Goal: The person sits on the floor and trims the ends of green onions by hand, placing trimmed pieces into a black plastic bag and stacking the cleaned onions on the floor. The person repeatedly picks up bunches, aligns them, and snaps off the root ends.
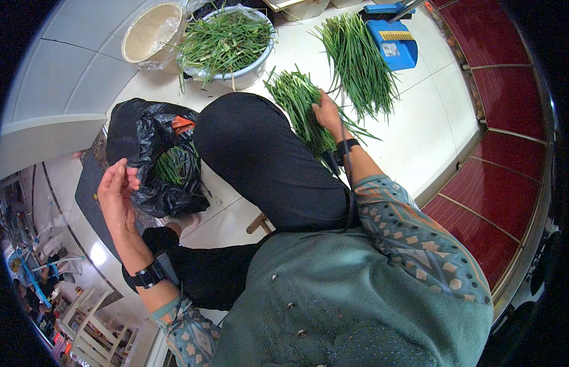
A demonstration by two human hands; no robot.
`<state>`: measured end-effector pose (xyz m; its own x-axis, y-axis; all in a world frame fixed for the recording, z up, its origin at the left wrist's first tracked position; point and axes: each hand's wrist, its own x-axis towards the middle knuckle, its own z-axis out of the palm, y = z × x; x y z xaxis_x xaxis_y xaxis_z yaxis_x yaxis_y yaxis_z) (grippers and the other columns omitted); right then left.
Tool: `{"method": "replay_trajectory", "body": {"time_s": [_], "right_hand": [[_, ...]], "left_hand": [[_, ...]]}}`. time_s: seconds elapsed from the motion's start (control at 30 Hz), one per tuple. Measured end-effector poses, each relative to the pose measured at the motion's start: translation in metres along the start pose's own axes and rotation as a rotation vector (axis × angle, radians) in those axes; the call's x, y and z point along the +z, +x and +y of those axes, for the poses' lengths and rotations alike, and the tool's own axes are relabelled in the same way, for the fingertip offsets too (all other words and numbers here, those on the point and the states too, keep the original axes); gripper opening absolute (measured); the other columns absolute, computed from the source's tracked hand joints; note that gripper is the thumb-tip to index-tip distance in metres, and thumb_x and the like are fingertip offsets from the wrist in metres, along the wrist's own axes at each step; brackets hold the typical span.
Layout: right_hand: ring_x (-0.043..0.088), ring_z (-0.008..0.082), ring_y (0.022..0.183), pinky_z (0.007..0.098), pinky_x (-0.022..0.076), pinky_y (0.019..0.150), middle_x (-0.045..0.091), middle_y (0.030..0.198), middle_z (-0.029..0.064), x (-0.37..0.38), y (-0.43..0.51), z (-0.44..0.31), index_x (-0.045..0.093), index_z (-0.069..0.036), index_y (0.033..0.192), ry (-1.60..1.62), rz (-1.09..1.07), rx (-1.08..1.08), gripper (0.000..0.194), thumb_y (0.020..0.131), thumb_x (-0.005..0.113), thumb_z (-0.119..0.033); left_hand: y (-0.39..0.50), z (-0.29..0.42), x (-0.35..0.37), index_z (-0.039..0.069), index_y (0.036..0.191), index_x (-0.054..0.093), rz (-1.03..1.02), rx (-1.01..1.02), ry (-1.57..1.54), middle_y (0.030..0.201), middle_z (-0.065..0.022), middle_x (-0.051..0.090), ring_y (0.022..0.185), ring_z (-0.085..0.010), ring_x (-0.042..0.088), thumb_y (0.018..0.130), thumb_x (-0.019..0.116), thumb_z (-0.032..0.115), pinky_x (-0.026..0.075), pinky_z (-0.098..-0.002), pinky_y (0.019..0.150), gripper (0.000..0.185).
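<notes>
My right hand [328,112] rests on a pile of long green leafy stalks, like chives [296,98], on the floor beside my knee; whether its fingers grip any is hidden. Raised over the rim of a black plastic bag [137,124], my left hand [118,183] has its thumb and index fingertips close together; nothing plain shows between them. More green stalks [170,167] lie inside that bag. A larger bundle of the stalks [358,69] is spread farther right. Loose, tangled green leaves [227,41] heap up in a round tub [252,75].
A plastic-lined beige bucket [151,34] stands left of the tub. A blue dustpan [397,46] with a brush lies past the right bundle. Dark red tiles [504,101] border the white floor on the right. Part of a wooden stool [260,224] shows below my legs.
</notes>
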<state>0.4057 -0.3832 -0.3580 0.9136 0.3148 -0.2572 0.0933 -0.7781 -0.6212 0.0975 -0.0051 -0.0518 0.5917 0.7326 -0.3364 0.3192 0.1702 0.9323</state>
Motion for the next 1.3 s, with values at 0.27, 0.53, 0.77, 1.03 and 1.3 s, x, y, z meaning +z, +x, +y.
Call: {"method": "replay_trajectory", "body": {"time_s": [0.27,0.53,0.77,1.03,1.3], "right_hand": [[0.064,0.0340,0.062,0.0400,0.0538,0.056,0.055,0.107,0.0333,-0.086,0.010,0.066,0.029,0.001,0.134,1.174,0.406,0.543,0.049,0.088,0.043,-0.006],[0.059,0.0419,0.095,0.0463,0.0472,0.082,0.062,0.098,0.0265,-0.138,-0.037,0.177,0.051,0.009,0.108,0.156,0.570,0.782,0.047,0.080,0.061,-0.028],[0.037,0.0380,0.124,0.0476,0.0358,0.099,0.035,0.136,0.0269,-0.006,-0.076,0.042,0.029,0.005,0.135,-0.251,0.036,0.060,0.091,0.072,0.069,-0.046],[0.020,0.0432,0.134,0.0576,0.0312,0.100,0.017,0.145,0.0271,0.015,-0.053,-0.037,0.008,-0.006,0.145,-0.567,-0.268,0.116,0.110,0.068,0.074,-0.047],[0.048,0.0398,0.103,0.0451,0.0491,0.082,0.036,0.131,0.0252,0.041,-0.022,0.009,0.019,-0.004,0.142,-0.650,-0.079,-0.088,0.080,0.073,0.061,-0.009]], "left_hand": [[0.000,0.000,0.006,-0.002,0.104,0.060,-0.014,0.015,-0.006,0.081,-0.0087,0.065,0.061,-0.0105,0.058,0.091,0.056,0.013,0.045,-0.0212,0.055,0.021],[-0.003,-0.002,0.008,-0.002,0.104,0.060,-0.024,0.006,-0.004,0.080,-0.0093,0.065,0.060,-0.0113,0.057,0.090,0.057,0.013,0.045,-0.0221,0.054,0.021],[0.002,-0.014,0.008,-0.002,0.104,0.060,-0.034,-0.049,0.028,0.081,-0.0093,0.066,0.060,-0.0108,0.057,0.091,0.056,0.013,0.045,-0.0214,0.055,0.020],[0.012,-0.020,0.012,0.000,0.103,0.061,0.002,-0.126,0.091,0.078,-0.0077,0.066,0.059,-0.0102,0.056,0.091,0.056,0.013,0.044,-0.0216,0.055,0.019],[0.017,-0.017,0.033,0.001,0.101,0.062,-0.035,-0.140,0.130,0.078,-0.0060,0.066,0.061,-0.0088,0.054,0.091,0.055,0.012,0.043,-0.0213,0.056,0.017]]}}
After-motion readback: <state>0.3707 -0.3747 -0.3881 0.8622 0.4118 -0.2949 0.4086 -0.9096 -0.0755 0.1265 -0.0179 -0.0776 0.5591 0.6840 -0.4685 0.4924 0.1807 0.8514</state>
